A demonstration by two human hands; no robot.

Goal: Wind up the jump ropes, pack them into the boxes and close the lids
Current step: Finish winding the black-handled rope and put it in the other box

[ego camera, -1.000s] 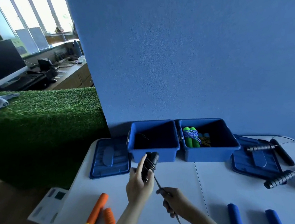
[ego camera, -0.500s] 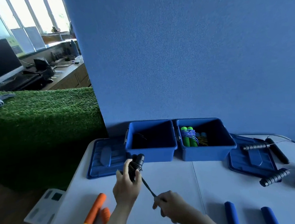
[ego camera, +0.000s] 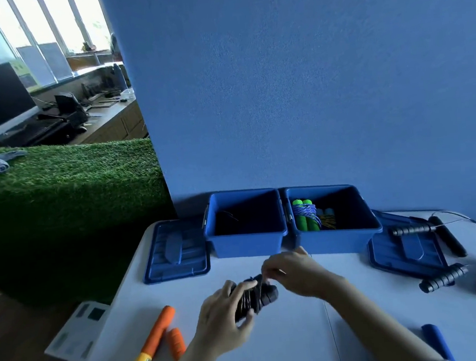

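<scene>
- Left hand wrapped around the black jump rope handles, cord coiled across them, held just above the white table.
- Right hand right over the bundle, fingertips pinching the thin cord at its top.
- Behind the hands: left box open and dark inside, contents hard to tell.
- Right box open, green-handled rope already wound inside.
- Lids off: left lid flat beside its box, right lid flat at the far side.
- Waiting on the table: orange handles lower left, ribbed black handles at right, blue handle bottom right.
</scene>
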